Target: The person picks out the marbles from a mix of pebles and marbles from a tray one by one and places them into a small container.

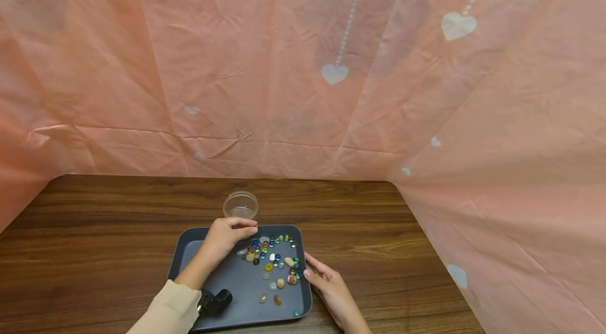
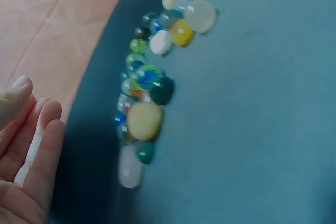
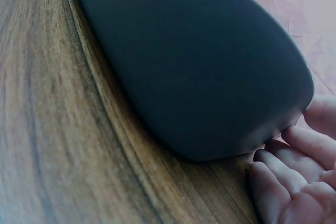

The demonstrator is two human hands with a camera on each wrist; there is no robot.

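Note:
A dark grey rectangular tray [image 1: 236, 302] holds glass marbles [image 1: 263, 255] and smooth pebbles [image 1: 281, 283] in mixed colours, mostly towards its far and right sides. My left hand [image 1: 222, 239] reaches over the tray to its far rim, thumb and fingertips close together. In the left wrist view its fingers [image 2: 46, 145] are beside the tray wall; whether they pinch something small is hidden. Just beyond the fingertips stands a clear round plastic cup [image 1: 240, 204]. My right hand [image 1: 331, 292] grips the tray's right edge, and the right wrist view shows its fingers [image 3: 310, 148] against the tray's dark outer side.
The tray rests on a brown wood-grain table [image 1: 369, 223]. A pink cloth [image 1: 265, 87] with pale hearts hangs behind and along both sides of the table. A black strap device [image 1: 215, 302] is on my left wrist, above the tray.

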